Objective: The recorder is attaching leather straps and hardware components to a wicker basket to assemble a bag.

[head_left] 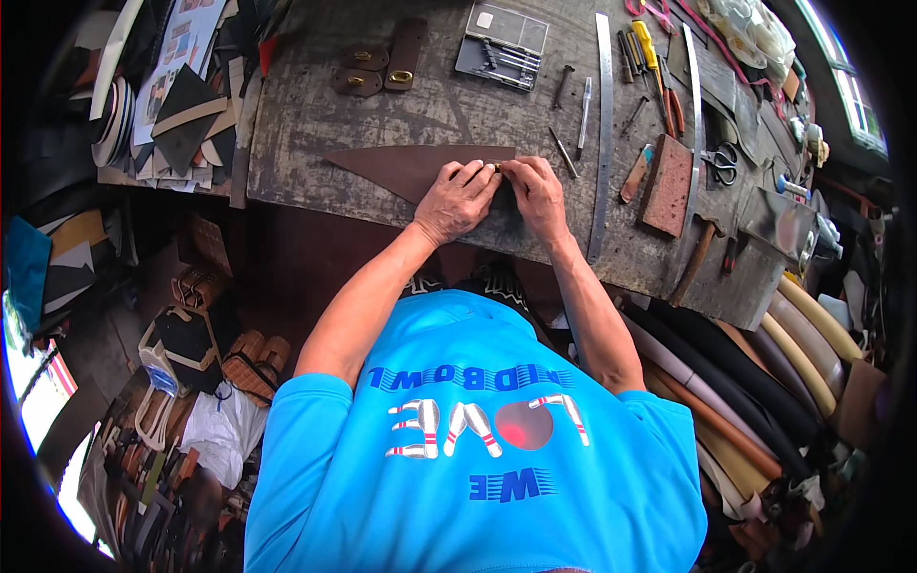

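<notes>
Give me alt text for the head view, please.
The left hand and right hand are close together over the wide end of a brown sheet tapering leftward on a worn workbench; any small item between them is unclear. Beyond lies an open plastic case of slim pieces; to the right are a metal strip, brick and hammer.

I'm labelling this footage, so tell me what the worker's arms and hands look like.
The left hand and right hand are bare, without gloves. No watch or bracelet shows. Bright blue short sleeves leave the forearms uncovered.
</notes>
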A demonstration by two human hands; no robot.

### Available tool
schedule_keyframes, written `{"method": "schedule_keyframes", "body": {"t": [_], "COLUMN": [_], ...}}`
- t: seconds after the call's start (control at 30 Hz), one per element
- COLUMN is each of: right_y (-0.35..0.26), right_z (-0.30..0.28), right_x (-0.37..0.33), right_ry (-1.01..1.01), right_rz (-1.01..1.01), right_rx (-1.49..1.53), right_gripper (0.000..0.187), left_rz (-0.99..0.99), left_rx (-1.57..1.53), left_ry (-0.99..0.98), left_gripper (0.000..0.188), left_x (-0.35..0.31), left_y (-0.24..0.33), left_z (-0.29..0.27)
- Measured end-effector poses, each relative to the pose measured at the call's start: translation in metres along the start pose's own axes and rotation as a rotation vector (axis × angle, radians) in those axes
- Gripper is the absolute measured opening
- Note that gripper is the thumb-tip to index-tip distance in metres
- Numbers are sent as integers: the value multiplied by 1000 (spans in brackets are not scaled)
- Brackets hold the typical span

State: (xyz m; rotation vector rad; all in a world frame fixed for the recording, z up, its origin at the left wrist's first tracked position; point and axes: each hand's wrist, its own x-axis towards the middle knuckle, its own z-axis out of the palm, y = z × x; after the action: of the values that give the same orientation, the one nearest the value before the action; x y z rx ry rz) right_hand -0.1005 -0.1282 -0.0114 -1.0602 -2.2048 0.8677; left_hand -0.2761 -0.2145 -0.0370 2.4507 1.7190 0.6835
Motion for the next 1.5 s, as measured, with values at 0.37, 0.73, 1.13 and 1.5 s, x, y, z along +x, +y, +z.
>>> {"method": "schedule_keyframes", "body": {"t": [0.37,0.73,1.13,1.5], "right_y": [-7,-13,37,-49], "right_z": [-9,-14,-53,-48], "right_x": [-1,-6,-15,-11], "right_ry": [-122,-118,72,-117], "right_rz": [-233,-58,193,67], "right_rx": [-264,-167,-493,-509], "right_gripper": [36,33,19,15], "left_rz": [17,35,11,-5], "left_rx": [0,14,2,4], "left_ry": [17,68,71,74], "left_gripper": [49,44,45,47], "left_x": [0,2,1,-1], "left_y": [-2,-2,1,2], "left_z": [3,0,4,7]}}
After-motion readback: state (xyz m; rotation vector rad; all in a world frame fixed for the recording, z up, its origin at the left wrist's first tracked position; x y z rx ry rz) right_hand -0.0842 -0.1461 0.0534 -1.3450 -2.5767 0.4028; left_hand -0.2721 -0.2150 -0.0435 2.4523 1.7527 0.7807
